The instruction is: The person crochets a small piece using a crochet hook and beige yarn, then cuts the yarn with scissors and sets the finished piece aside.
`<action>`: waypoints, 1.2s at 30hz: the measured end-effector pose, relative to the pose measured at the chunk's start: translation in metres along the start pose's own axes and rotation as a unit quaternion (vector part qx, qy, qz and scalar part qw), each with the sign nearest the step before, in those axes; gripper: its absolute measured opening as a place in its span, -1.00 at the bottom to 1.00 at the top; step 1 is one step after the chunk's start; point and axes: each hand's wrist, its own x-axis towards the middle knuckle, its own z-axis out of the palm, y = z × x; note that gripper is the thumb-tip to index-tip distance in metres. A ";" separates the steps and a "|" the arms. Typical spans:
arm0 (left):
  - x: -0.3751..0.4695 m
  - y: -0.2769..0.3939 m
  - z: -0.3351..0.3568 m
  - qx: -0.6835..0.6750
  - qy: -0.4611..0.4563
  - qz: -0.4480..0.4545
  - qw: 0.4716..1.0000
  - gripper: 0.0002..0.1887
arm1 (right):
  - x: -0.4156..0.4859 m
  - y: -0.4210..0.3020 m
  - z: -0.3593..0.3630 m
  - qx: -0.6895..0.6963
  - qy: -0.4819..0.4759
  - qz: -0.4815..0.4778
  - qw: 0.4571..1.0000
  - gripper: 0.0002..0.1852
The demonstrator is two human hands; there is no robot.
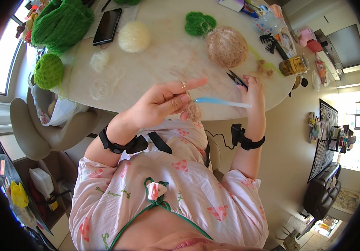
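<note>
My left hand [164, 102] pinches a small piece of beige crochet work [194, 112] over the table's near edge, with yarn around its raised index finger. A crochet hook with a blue and white handle [222, 102] sticks out rightward from that piece. My right hand [252, 89] is at the handles of black scissors [237, 78] lying on the table; whether its fingers grip them cannot be told. A fuzzy ball of beige yarn [227, 47] sits beyond the scissors. Touching it is a green crocheted piece [200, 23].
Cream yarn ball [134, 36], smartphone [107, 26], dark green yarn bundle [62, 25] and light green yarn ball [48, 71] lie at the left. A black claw clip [269, 42] and a glass jar [293, 65] stand near the right edge. A chair [32, 131] is at left.
</note>
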 end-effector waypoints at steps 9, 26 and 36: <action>-0.016 0.012 -0.015 -0.034 -0.044 0.020 0.998 -0.52 | -0.006 -0.013 -0.011 0.150 -0.142 0.050 0.977 -0.83; -0.012 -0.009 -0.028 -0.228 0.036 0.177 0.957 -0.56 | -0.026 -0.166 -0.011 0.593 -0.258 -0.015 0.763 -0.65; -0.013 -0.015 -0.033 -0.204 0.160 0.176 0.950 -0.78 | -0.022 -0.153 -0.029 0.596 -0.304 0.003 0.744 -0.83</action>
